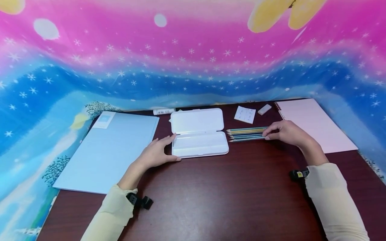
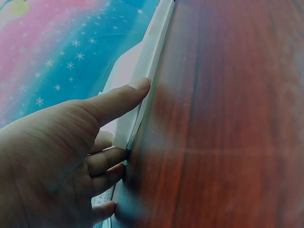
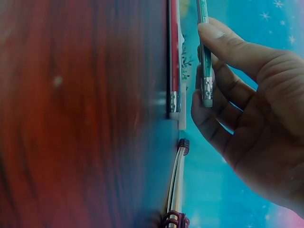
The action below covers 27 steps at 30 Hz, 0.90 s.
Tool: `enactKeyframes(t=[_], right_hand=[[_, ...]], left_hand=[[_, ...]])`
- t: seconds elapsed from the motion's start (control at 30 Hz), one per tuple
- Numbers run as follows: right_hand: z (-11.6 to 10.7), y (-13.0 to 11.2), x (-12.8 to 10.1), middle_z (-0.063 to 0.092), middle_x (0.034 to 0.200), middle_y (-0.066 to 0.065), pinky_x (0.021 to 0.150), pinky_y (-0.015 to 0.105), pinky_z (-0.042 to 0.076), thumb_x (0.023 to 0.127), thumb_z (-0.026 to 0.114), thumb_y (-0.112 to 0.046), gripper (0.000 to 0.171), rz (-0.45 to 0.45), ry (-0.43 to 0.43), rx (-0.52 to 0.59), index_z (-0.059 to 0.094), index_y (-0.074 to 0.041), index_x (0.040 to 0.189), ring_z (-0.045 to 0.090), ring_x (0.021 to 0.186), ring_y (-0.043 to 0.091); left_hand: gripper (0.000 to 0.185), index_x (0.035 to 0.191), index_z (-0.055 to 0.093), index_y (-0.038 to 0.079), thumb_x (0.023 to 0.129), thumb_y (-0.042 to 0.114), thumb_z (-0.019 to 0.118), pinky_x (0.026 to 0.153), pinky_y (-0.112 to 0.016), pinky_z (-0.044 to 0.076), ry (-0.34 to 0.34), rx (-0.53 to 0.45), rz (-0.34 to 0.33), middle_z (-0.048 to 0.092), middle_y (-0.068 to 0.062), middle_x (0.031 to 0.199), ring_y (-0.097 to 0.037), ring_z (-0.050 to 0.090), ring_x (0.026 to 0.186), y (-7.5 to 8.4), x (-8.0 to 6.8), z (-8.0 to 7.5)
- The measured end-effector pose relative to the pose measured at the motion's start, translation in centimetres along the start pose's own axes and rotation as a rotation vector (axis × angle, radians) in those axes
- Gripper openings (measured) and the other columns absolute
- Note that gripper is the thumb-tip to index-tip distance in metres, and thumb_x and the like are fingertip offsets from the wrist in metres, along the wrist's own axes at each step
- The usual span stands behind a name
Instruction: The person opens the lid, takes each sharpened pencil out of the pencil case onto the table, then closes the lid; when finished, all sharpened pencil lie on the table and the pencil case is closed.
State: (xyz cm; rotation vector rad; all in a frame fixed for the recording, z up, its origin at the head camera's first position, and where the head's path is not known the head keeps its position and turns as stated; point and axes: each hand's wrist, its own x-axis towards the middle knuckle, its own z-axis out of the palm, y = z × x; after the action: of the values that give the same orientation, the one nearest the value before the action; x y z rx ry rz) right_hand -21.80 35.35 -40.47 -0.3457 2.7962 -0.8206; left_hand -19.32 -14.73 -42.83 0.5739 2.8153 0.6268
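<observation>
Dark wood desk (image 1: 229, 201) against a pink-and-blue starry backdrop (image 1: 193, 60). White case (image 1: 199, 134) lies open at centre; left hand (image 1: 156, 152) rests against its left end, fingers relaxed, touching. Pencils (image 1: 245, 134) lie in a row just right of the case; right hand (image 1: 286, 133) pinches one at its eraser end. Blue folder (image 1: 108, 150) at left, pink notebook (image 1: 316, 124) at right, eraser (image 1: 264, 109) and glue stick (image 1: 164, 111) by the backdrop.

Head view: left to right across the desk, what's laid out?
Light blue folder → left hand → open white plastic pencil case → row of coloured pencils → right hand → pink spiral notebook.
</observation>
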Motion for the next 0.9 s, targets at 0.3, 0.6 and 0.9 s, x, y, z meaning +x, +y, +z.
enactKeyframes(t=[0.3, 0.6, 0.9], right_hand=[[0.0, 0.3, 0.1, 0.074, 0.111, 0.008, 0.088, 0.039, 0.054, 0.092, 0.075, -0.014, 0.010, 0.008, 0.002, -0.018, 0.083, -0.020, 0.095, 0.064, 0.101, 0.024], [-0.1, 0.8, 0.2, 0.072, 0.116, 0.011, 0.089, 0.042, 0.053, 0.093, 0.073, -0.015, 0.011, 0.027, -0.009, -0.012, 0.082, -0.019, 0.098, 0.063, 0.106, 0.027], [-0.2, 1.3, -0.1, 0.071, 0.119, 0.012, 0.090, 0.040, 0.053, 0.094, 0.072, -0.014, 0.013, 0.051, -0.012, 0.022, 0.082, -0.021, 0.098, 0.062, 0.109, 0.027]], left_hand=[[0.099, 0.161, 0.032, 0.019, 0.082, 0.054, 0.079, 0.128, -0.053, 0.020, -0.004, -0.001, -0.007, 0.039, -0.011, 0.162, -0.031, 0.038, 0.150, 0.1, 0.0, -0.1], [0.099, 0.161, 0.032, 0.018, 0.082, 0.054, 0.079, 0.128, -0.053, 0.021, -0.002, 0.000, -0.008, 0.039, -0.013, 0.162, -0.031, 0.039, 0.150, 0.1, 0.0, -0.1], [0.099, 0.160, 0.032, 0.017, 0.082, 0.054, 0.079, 0.128, -0.053, 0.020, -0.001, 0.001, -0.006, 0.039, -0.012, 0.162, -0.031, 0.039, 0.150, 0.1, 0.0, -0.1]])
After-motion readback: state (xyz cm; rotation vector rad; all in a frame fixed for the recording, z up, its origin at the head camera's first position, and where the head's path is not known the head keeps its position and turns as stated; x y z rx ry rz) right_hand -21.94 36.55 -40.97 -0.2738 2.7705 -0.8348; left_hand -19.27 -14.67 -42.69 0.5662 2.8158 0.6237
